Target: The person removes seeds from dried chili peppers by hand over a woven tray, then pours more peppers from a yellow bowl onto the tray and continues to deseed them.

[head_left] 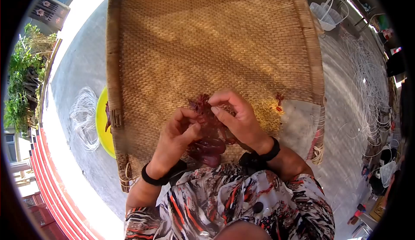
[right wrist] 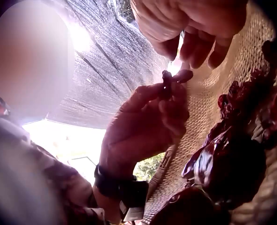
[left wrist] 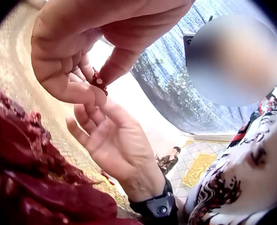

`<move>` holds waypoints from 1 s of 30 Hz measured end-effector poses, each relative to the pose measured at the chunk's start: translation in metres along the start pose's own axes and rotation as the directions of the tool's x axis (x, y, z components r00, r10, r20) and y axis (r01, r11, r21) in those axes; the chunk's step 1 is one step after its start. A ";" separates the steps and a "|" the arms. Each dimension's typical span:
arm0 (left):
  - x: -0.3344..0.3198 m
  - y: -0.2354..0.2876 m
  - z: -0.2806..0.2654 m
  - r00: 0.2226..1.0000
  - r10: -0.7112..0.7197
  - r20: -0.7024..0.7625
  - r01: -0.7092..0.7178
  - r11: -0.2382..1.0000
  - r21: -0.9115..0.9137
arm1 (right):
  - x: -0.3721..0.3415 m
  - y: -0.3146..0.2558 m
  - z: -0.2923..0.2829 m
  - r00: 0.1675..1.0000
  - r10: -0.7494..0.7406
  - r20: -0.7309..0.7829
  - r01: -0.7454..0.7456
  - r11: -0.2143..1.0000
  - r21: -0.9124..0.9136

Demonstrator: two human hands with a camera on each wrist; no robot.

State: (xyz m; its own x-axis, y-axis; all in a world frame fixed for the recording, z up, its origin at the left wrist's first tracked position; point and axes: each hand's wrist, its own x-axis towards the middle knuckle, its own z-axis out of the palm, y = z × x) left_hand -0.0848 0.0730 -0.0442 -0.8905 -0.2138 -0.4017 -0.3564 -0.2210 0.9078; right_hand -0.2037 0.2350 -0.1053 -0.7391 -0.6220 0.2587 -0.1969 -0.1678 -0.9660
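Note:
Between its thumb and fingers my left hand (head_left: 176, 130) pinches a small dark red piece of dried chili (right wrist: 167, 80). Just beside it is my right hand (head_left: 240, 117), its fingers bent loosely, thumb and forefinger apart with a gap between them. In the left wrist view the fingertips of the right hand (left wrist: 117, 145) come close to the left. Below both hands a pile of glossy dried red chilies (head_left: 207, 151) lies on the woven tray (head_left: 207, 37), near my body. Yellow seeds (head_left: 264, 112) and a few red bits (head_left: 279, 102) lie to the right.
A yellow-green basin (head_left: 103, 123) with dark red pieces stands left of the tray, beside a coil of pale cord (head_left: 84, 117). More loose cord (head_left: 367, 80) and a white basket (head_left: 326, 16) lie on the ground at right. The tray has a raised rim (head_left: 113, 58).

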 end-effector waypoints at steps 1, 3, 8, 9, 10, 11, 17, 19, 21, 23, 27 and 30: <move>-0.007 0.003 -0.009 0.998 0.041 -0.044 -0.039 0.998 0.048 | 0.001 -0.004 -0.003 0.999 0.037 -0.017 -0.038 0.998 -0.054; -0.024 0.015 -0.023 0.971 0.184 -0.156 -0.161 0.976 0.148 | 0.004 -0.007 -0.009 0.997 0.038 -0.061 -0.049 0.980 -0.192; -0.069 0.043 -0.082 0.745 0.511 -0.429 0.019 0.625 0.780 | 0.019 -0.016 -0.039 0.985 -0.083 -0.149 -0.025 0.795 -0.607; -0.074 0.046 -0.095 0.708 0.505 -0.493 0.066 0.648 0.759 | 0.018 -0.017 -0.043 0.987 -0.025 -0.162 -0.074 0.812 -0.579; -0.082 0.046 -0.115 0.714 0.480 -0.509 0.140 0.615 0.776 | 0.018 -0.018 -0.046 0.985 0.032 -0.172 -0.123 0.827 -0.549; -0.086 0.043 -0.130 0.708 0.500 -0.499 0.149 0.585 0.797 | 0.020 -0.018 -0.046 0.980 0.086 -0.181 -0.170 0.837 -0.521; -0.093 0.004 -0.211 0.645 0.596 -0.478 0.279 0.399 0.873 | 0.014 -0.001 -0.026 0.977 -0.072 0.199 0.187 0.730 -0.657; -0.090 0.012 -0.186 0.657 0.597 -0.461 0.366 0.282 0.887 | 0.010 0.008 -0.016 0.964 -0.074 0.256 0.231 0.710 -0.665; -0.084 0.033 -0.134 0.735 0.488 -0.471 0.282 0.412 0.866 | 0.009 0.010 -0.013 0.953 -0.044 0.300 0.246 0.692 -0.679; -0.074 0.031 -0.100 0.826 0.416 -0.380 0.167 0.464 0.870 | 0.010 0.008 -0.011 0.944 0.017 0.331 0.234 0.674 -0.701; -0.054 0.022 -0.052 0.950 0.304 -0.066 -0.126 0.570 0.812 | 0.013 0.004 -0.014 0.945 -0.007 0.326 0.235 0.707 -0.667; -0.033 0.010 -0.036 0.951 0.293 0.098 -0.254 0.565 0.785 | 0.013 0.004 -0.016 0.951 -0.027 0.309 0.227 0.738 -0.635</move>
State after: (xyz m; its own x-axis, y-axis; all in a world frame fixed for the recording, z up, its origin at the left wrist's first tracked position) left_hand -0.0487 0.0440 -0.0259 -0.9790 -0.1751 -0.1047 -0.1969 0.6767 0.7095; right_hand -0.2244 0.2386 -0.1054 -0.4985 -0.8229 0.2726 -0.7226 0.2207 -0.6551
